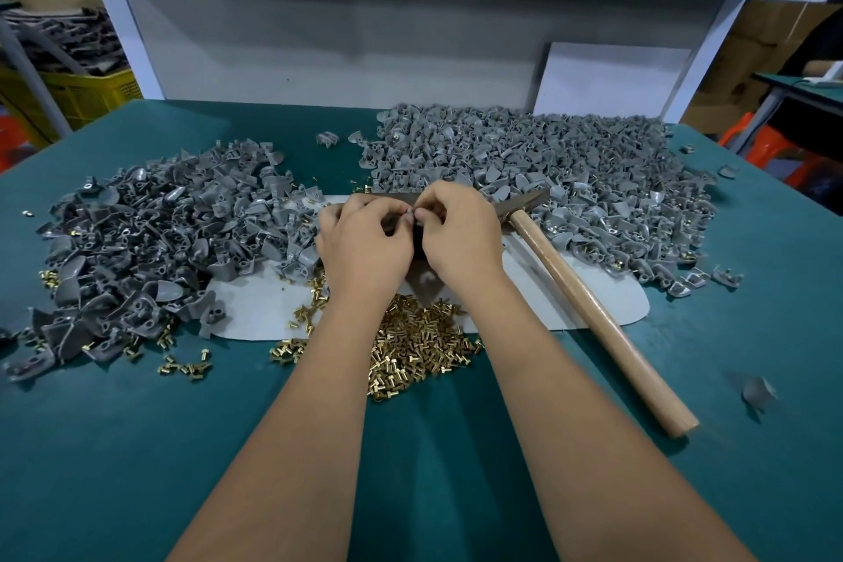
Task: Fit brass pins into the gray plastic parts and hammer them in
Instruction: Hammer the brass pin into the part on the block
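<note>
My left hand (365, 242) and my right hand (460, 233) meet fingertip to fingertip over the white mat (255, 310) at the table's middle. Their curled fingers pinch a small gray plastic part (413, 217) between them; most of it is hidden, and whether a pin is in it I cannot tell. A heap of brass pins (419, 342) lies just below my wrists. A wooden-handled hammer (593, 301) lies to the right of my right hand, its metal head behind my fingers.
A large pile of gray parts (547, 178) fills the right back of the green table (137, 447), another pile (150, 242) the left. Loose pins (182, 367) lie at front left, a single gray part (757, 392) at right. A white shelf frame (410, 37) stands behind.
</note>
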### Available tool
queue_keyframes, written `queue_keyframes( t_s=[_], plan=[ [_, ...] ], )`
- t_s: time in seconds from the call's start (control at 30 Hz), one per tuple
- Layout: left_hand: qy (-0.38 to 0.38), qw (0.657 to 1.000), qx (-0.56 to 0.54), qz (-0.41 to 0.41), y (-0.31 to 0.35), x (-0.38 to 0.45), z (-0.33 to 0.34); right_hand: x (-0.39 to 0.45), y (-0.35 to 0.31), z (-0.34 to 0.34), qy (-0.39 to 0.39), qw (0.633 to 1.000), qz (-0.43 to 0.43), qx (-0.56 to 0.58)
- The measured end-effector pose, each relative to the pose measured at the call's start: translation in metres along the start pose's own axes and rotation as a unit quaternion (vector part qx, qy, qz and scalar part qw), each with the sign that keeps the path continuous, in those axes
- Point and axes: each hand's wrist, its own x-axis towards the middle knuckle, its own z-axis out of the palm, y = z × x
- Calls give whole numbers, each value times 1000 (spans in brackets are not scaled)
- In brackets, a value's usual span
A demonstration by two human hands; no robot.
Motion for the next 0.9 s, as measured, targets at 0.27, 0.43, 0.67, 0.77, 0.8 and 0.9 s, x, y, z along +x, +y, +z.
queue_keyframes(
  t_s=[0.27, 0.43, 0.67, 0.77, 0.8, 0.9],
  plan=[
    [5, 1000, 4, -6, 1, 0, 0, -4, 4, 6, 38, 999, -23, 15],
    [9, 1000, 3, -4, 1, 0, 1, -7, 5, 6, 45, 998, -39, 16],
    [4, 1000, -1, 4, -2, 0, 0, -18, 11, -4, 56, 994, -85, -26],
    [0, 1000, -11, 2, -2, -1, -1, -20, 22, -24, 122, 985, -22, -121],
    [-1, 1000, -13, 2, -2, -1, -2, -20, 29, -32, 132, 975, 5, -181],
    [-2, 1000, -16, 1, 0, -2, -3, -23, 46, -49, 76, 939, 111, -316]
  ],
)
